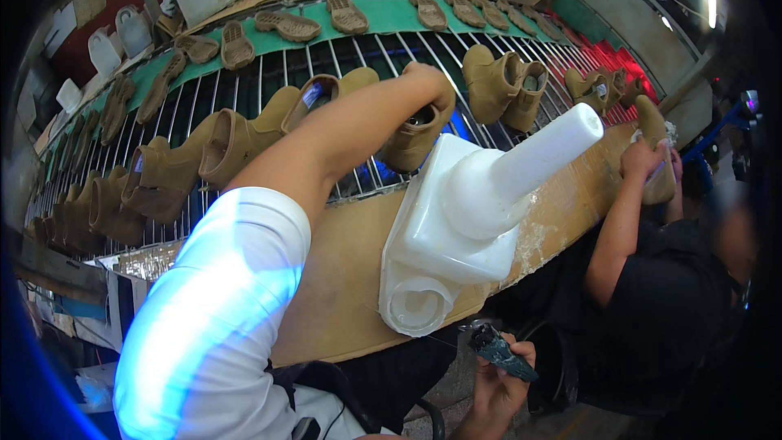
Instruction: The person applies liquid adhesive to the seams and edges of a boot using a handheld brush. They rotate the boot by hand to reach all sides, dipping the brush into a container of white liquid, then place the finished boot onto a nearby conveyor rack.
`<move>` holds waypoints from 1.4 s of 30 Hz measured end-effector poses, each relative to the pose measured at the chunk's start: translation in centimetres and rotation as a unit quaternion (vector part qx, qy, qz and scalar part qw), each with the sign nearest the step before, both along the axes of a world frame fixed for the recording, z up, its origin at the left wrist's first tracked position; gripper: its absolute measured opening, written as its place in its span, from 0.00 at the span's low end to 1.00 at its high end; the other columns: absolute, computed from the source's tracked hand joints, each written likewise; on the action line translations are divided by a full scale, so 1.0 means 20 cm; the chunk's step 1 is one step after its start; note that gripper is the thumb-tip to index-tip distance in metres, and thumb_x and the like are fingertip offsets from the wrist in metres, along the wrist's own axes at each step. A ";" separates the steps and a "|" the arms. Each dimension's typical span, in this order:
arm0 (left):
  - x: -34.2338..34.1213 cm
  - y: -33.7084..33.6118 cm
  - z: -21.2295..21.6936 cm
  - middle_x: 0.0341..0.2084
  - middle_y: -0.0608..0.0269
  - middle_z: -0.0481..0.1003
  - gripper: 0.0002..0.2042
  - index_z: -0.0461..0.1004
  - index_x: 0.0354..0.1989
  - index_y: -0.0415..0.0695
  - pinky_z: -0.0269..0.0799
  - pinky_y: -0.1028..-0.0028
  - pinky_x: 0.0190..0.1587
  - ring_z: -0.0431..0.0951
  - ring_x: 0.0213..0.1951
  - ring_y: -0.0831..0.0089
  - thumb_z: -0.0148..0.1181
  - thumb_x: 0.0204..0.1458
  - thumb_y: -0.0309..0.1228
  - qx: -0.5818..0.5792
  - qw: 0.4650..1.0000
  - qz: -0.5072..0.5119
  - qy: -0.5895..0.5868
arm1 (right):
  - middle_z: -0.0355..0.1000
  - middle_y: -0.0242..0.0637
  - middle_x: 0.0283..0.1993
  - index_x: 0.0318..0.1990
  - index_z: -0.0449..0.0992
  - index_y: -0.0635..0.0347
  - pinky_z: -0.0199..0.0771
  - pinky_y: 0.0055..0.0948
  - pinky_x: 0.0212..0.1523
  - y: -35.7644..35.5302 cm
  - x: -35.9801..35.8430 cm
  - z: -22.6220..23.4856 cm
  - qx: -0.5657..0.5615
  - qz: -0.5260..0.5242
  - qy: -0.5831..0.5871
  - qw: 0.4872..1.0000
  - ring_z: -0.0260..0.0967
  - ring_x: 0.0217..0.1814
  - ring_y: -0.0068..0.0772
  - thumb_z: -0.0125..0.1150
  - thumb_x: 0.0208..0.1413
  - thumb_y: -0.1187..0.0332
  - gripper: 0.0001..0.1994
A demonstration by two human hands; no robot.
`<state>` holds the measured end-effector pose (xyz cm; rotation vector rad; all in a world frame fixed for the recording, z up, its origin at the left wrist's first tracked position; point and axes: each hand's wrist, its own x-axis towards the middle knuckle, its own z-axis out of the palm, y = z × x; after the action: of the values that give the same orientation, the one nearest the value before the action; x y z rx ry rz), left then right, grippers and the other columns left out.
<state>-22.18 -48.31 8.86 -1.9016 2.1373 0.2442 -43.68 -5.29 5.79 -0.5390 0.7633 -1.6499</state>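
head view: left hand (430,88) grasps a tan boot (411,140) (right hand (498,376) clutches a dark brush (501,352)).

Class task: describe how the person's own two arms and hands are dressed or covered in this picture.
The left arm wears a short white sleeve ending above the elbow; forearm and left hand are bare, with no glove. The right hand is also ungloved, with no sleeve, watch or ring visible.
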 end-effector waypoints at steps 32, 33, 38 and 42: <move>1.64 2.31 -0.36 0.53 0.56 0.68 0.28 0.59 0.60 0.39 0.64 0.63 0.58 0.69 0.55 0.63 0.60 0.51 0.30 -0.261 0.459 0.194 0.827 | 0.74 0.34 0.35 0.39 0.74 0.61 0.72 0.26 0.42 0.00 0.16 0.03 0.004 -0.033 0.036 0.999 0.71 0.36 0.25 0.59 0.57 0.68 0.07; 1.63 2.37 -0.38 0.55 0.55 0.67 0.28 0.59 0.61 0.39 0.63 0.62 0.59 0.67 0.56 0.62 0.59 0.50 0.28 -0.253 0.444 0.157 0.845 | 0.74 0.34 0.35 0.38 0.74 0.61 0.73 0.26 0.42 0.00 0.15 0.02 0.008 -0.028 0.042 0.999 0.71 0.36 0.25 0.59 0.57 0.68 0.06; 1.56 2.53 -0.44 0.58 0.56 0.64 0.26 0.60 0.60 0.39 0.58 0.59 0.61 0.65 0.58 0.59 0.56 0.50 0.23 -0.297 0.549 0.080 0.777 | 0.74 0.37 0.37 0.38 0.73 0.63 0.72 0.30 0.44 -0.01 0.12 -0.02 0.008 -0.024 0.026 0.999 0.70 0.37 0.29 0.64 0.53 0.70 0.08; 1.43 2.57 -0.46 0.55 0.55 0.67 0.26 0.61 0.59 0.40 0.62 0.61 0.58 0.68 0.55 0.59 0.59 0.48 0.24 -0.322 0.727 0.045 0.605 | 0.74 0.36 0.37 0.38 0.74 0.68 0.69 0.22 0.43 -0.06 0.18 -0.03 -0.031 -0.122 0.381 0.916 0.71 0.37 0.25 0.65 0.49 0.77 0.09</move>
<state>6.34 3.02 -0.37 -2.6381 3.2311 1.1945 -40.09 -6.46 5.25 -1.2081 1.3910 -1.6859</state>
